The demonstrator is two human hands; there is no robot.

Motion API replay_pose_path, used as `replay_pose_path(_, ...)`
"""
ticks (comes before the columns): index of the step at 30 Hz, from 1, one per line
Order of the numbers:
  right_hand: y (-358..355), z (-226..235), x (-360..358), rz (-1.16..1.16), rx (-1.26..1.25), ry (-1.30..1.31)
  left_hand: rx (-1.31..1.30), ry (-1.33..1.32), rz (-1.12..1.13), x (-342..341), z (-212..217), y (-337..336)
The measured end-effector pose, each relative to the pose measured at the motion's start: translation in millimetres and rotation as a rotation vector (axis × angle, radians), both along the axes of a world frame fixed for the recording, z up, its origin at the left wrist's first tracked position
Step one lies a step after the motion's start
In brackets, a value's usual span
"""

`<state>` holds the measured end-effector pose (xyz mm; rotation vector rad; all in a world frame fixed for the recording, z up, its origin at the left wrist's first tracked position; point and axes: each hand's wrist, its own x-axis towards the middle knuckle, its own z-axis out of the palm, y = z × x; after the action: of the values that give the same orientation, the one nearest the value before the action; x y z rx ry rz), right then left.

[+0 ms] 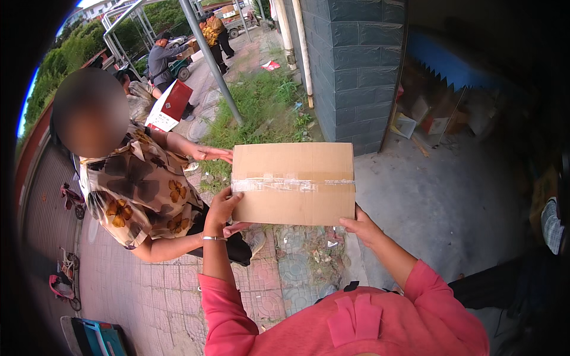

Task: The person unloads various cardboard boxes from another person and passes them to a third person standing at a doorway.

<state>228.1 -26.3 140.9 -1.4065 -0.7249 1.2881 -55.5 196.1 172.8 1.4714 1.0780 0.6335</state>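
A brown cardboard box (294, 207), sealed across the middle with clear tape, is held level in front of me. My left hand (221, 207) grips its near left side, thumb on the top edge. At the near right corner my right hand (361, 226) holds it with the thumb up and the fingers mostly hidden below. A person in a flowered shirt (139, 178) stands close on the left. One of that person's hands (211, 153) reaches to the box's far left side; the other hand (237, 228) is low by its near left corner.
A grey brick pillar (362, 77) stands ahead, beside a dim room with a concrete floor (433, 196) and cardboard boxes. Grass (261, 101) and a metal pole (217, 65) lie ahead left. Farther off, people handle boxes near carts. Paving (172, 296) spreads lower left.
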Motion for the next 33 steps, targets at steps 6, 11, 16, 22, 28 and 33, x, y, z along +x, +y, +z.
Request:
replay_pose_path(6,-109,-10,47,-0.301,-0.075,0.006,-0.084,-0.296,-0.395,98,-20,-33)
replay_pose_path(11,-205,-18,81,-0.575,-0.075,-0.03,-0.164,-0.437,-0.662,193,-26,-89)
replay_pose_path(16,-298,-27,88,-0.885,-0.023,0.017,-0.147,-0.488,-0.858,280,-30,-147)
replay_pose_path(22,-382,-43,79,-1.088,0.05,0.093,-0.239,-0.523,-1.04,332,-26,-222)
replay_pose_path(28,-414,-54,85,-1.175,0.078,0.035,-0.274,-0.443,-1.137,371,-39,-248)
replay_pose_path(33,-421,-49,90,-1.211,0.095,0.018,-0.251,-0.273,-1.186,377,-17,-259)
